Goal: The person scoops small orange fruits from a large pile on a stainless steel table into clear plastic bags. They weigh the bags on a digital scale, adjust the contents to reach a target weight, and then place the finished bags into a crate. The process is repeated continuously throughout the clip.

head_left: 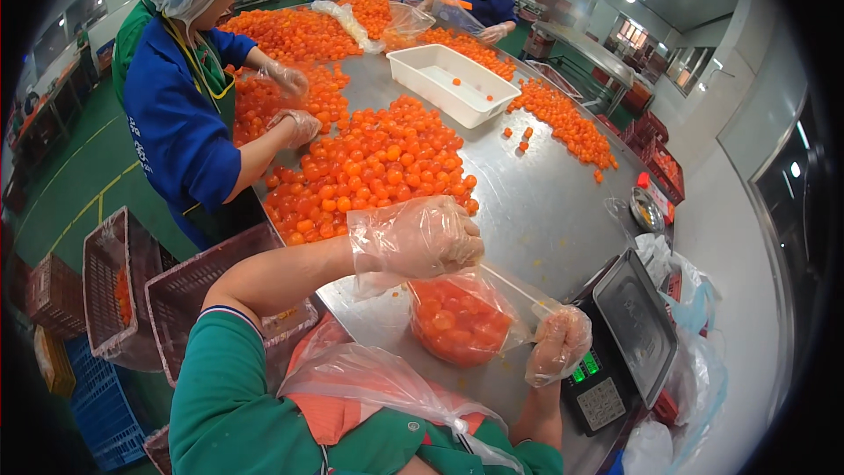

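Note:
My left hand (424, 237), in a clear plastic glove, is closed on one end of the mouth of a clear plastic bag (462, 318). The other end of the mouth is gripped by my gloved right hand (559, 345), beside the scale. Its opening is stretched taut between my two hands. Round, glossy orange balls resembling salted egg yolks fill the bag's lower part, which rests on the steel table (527, 211). Just beyond my left hand lies a heap of loose orange yolks (374, 171).
A black digital scale (629, 325) stands at the right edge, with plastic bags (694, 369) beside it. A white tub (453, 84) sits farther back. One co-worker (189, 114) handles yolks at the left, another (475, 0) at the far end. Crates (132, 286) stand lower left.

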Demonstrator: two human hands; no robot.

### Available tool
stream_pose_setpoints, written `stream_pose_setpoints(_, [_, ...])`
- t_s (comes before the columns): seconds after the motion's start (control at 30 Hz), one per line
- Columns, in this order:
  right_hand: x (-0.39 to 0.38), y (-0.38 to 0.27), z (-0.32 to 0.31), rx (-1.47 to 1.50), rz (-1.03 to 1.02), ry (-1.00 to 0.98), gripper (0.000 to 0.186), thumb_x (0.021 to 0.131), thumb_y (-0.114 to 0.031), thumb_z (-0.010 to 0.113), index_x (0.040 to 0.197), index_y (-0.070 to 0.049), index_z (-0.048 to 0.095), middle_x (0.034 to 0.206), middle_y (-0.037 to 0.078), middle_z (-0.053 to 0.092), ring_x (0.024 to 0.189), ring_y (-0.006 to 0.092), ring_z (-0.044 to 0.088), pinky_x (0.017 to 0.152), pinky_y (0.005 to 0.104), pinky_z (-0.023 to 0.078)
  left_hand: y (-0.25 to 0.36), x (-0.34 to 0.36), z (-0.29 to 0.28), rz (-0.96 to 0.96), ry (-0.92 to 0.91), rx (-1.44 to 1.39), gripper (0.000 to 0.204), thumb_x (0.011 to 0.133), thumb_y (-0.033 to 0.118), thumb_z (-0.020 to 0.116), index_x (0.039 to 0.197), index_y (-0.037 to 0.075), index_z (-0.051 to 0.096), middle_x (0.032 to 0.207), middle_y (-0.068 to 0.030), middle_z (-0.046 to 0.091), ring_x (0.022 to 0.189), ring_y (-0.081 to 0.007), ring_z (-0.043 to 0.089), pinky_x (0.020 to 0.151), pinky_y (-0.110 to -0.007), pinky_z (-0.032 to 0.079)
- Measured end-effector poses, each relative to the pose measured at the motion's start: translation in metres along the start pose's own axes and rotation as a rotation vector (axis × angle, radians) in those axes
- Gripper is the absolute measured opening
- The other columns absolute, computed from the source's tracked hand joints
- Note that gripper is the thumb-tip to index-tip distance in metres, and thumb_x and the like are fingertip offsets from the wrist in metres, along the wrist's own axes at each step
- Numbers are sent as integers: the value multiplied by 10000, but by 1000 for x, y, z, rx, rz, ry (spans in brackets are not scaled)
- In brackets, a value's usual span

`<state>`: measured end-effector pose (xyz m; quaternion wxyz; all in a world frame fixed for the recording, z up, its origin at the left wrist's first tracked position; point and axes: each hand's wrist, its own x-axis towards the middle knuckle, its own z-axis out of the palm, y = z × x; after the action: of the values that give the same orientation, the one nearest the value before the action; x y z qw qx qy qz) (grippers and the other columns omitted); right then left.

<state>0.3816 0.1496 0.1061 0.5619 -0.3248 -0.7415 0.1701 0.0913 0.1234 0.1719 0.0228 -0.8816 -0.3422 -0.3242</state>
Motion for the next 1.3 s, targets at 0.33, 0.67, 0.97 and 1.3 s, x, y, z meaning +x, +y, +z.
stream_pose_setpoints(0.33, [-5,5,-1,3,13,8,171,863,-71,505,699,-22,514,633,46,493,561,153,460,505,311,349,-7,-19,-17,-107,-80,76,83,755,104,676,766,84,596,727,-67,576,730,-276,575,674,-405,430])
stream_pose_setpoints(0.67, [8,-4,0,-12,-67,-28,126,830,-66,560,721,-8,587,642,84,536,555,209,517,520,345,398,-16,-35,-28,-185,-68,103,97,734,99,691,743,71,599,709,-80,572,702,-281,576,645,-404,433])
stream_pose_setpoints(0.97, [12,-11,-2,-63,-279,-119,62,791,7,614,849,-1,636,739,141,608,626,314,576,551,424,445,-21,-51,-30,-461,-69,165,178,748,59,722,665,26,568,626,-118,542,600,-309,548,562,-393,431])
stream_pose_setpoints(1.3, [13,-35,18,-131,-357,-92,92,791,-14,538,724,-41,596,673,123,570,580,316,542,531,425,421,57,15,-14,24,116,149,320,751,162,702,1042,64,609,856,-87,654,820,-270,641,738,-395,500])
